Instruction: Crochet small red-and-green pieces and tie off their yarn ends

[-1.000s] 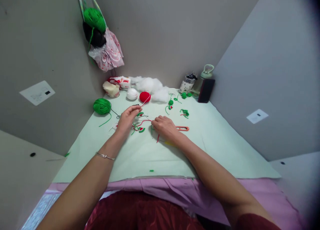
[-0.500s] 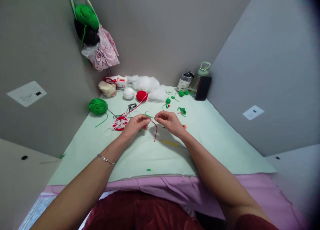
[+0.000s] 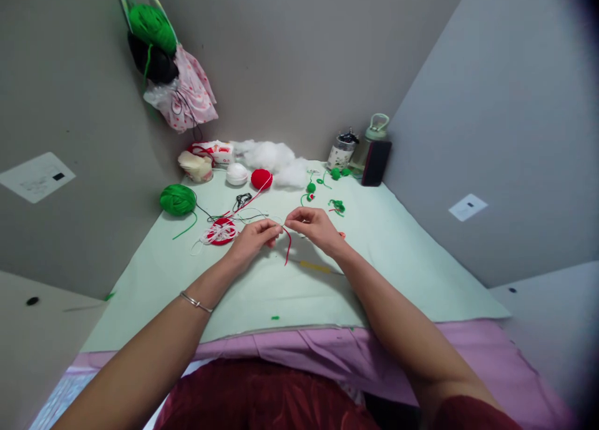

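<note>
My left hand [image 3: 253, 238] and my right hand [image 3: 314, 227] meet over the middle of the pale green mat [image 3: 397, 261], fingertips almost touching. Both are pinched on a thin red yarn strand [image 3: 287, 248] whose loose end hangs down between them. From my left hand the strand runs back toward a red yarn ball [image 3: 261, 178]. A red crocheted disc with white yarn on it [image 3: 219, 232] lies just left of my left hand. A yellow crochet hook [image 3: 314, 267] lies on the mat below my right wrist.
A green yarn ball [image 3: 178, 200] sits at the mat's left edge, a white ball [image 3: 236, 174] and white stuffing [image 3: 274, 156] at the back. Small green pieces [image 3: 336, 205], a jar [image 3: 340, 151], a bottle [image 3: 373, 130] and a dark phone [image 3: 375, 163] stand back right. A bag of yarn [image 3: 161, 55] hangs on the wall.
My hands lifted off the mat and came together, both pinching the red strand. The red disc with white yarn, earlier under my left hand, now lies uncovered.
</note>
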`<state>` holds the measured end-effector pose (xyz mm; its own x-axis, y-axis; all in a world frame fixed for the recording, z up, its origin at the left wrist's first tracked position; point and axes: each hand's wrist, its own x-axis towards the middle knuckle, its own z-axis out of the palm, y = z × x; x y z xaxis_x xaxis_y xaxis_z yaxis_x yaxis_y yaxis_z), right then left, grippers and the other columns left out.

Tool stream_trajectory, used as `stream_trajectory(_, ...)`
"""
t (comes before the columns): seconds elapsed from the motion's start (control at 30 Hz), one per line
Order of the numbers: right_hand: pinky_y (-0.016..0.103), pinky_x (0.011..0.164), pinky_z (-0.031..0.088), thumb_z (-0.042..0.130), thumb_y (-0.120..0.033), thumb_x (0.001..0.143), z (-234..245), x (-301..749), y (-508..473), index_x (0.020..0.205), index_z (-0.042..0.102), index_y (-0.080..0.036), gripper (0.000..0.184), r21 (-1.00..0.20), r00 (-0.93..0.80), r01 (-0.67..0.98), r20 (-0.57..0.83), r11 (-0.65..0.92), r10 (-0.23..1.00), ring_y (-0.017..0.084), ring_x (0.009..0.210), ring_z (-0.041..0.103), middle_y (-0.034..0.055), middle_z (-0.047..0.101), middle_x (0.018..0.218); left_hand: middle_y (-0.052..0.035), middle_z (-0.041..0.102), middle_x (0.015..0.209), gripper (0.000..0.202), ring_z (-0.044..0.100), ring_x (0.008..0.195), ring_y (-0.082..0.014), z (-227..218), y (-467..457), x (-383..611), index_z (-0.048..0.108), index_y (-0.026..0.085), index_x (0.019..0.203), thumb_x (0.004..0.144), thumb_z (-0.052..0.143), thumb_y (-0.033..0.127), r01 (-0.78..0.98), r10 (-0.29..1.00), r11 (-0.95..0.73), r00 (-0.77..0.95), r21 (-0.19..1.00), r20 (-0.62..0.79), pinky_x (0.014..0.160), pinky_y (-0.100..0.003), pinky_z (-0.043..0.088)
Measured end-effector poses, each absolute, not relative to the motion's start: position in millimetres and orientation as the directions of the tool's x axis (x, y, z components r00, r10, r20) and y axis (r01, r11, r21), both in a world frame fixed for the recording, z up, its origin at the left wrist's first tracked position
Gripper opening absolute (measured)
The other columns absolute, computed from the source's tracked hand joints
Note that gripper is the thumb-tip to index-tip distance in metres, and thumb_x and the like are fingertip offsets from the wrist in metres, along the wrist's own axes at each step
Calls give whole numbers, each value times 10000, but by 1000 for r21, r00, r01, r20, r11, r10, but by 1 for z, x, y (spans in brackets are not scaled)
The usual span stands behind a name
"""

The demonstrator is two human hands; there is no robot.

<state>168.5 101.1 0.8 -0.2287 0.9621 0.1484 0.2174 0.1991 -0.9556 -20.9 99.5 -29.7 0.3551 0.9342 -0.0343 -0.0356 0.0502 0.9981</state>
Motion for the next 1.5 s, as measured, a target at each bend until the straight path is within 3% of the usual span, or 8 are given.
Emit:
stream_trajectory(0.27, 186, 518, 445, 835, -384, 711, -2, 173, 106, 825, 614, -191, 315, -954, -248, -288, -9, -83, 969, 70, 581, 578, 18, 744, 873, 11, 603, 695, 320, 541, 615, -123, -28, 96, -18, 684, 170, 818, 728, 794, 457, -15, 879, 102, 470, 995, -83, 639, -271, 413)
stream_trajectory(0.67, 116, 507, 521, 811, -280, 781, -5, 187, 120, 785, 597, -186, 234, -902, -134, -401, -112, -157, 985, 44, 560, 601, 29, 754, 860, 1, 616, 656, 293, 545, 603, -128, -31, 96, -18, 703, 173, 762, 698, 819, 435, 18, 857, 113, 504, 993, -107, 639, -280, 427)
stream_trajectory(0.8, 145, 490, 505, 801, -363, 769, -4, 193, 124, 785, 573, -196, 283, -961, -35, -270, -50, -58, 998, 55, 544, 578, -5, 683, 763, -7, 632, 695, 291, 562, 621, -133, -33, 97, -18, 711, 174, 802, 724, 807, 437, 29, 857, 94, 506, 995, -96, 649, -282, 435)
stream_trajectory(1.0, 170, 426, 350, 740, -434, 775, 2, 221, 143, 837, 566, -209, 291, -996, 178, 5, 85, 85, 980, 54, 472, 461, -51, 587, 649, -4, 632, 744, 328, 568, 643, -123, -28, 95, -18, 710, 175, 934, 754, 783, 439, -6, 893, 110, 440, 994, -96, 669, -279, 447)
stream_trajectory(1.13, 210, 456, 345, 683, -364, 795, 1, 236, 175, 780, 582, -199, 194, -942, 271, 327, 175, 81, 947, 85, 467, 477, -37, 602, 608, -5, 619, 753, 307, 571, 653, -131, -29, 94, -19, 713, 180, 930, 769, 769, 436, -21, 895, 88, 440, 996, -70, 672, -284, 454)
stream_trajectory(1.23, 241, 582, 431, 677, -222, 764, -8, 233, 199, 693, 611, -186, 103, -836, 246, 549, 172, 9, 954, 111, 499, 539, -38, 596, 546, -5, 622, 757, 305, 572, 655, -129, -31, 96, -20, 714, 180, 935, 773, 764, 434, -19, 901, 76, 429, 997, -60, 669, -277, 447)
stream_trajectory(1.33, 283, 758, 481, 669, -123, 717, -19, 223, 215, 675, 664, -180, 71, -718, 207, 695, 152, -36, 966, 167, 664, 642, -7, 640, 581, 0, 631, 765, 304, 572, 654, -121, -33, 97, -20, 717, 183, 936, 768, 767, 431, -29, 907, 82, 417, 996, -62, 668, -268, 438)
stream_trajectory(1.5, 366, 926, 458, 635, -68, 709, -28, 214, 222, 741, 719, -174, 139, -606, 180, 794, 152, -53, 972, 290, 1025, 673, 132, 746, 898, 1, 632, 752, 303, 579, 656, -126, -31, 97, -19, 718, 186, 924, 760, 771, 435, -24, 905, 96, 418, 995, -77, 688, -282, 451)
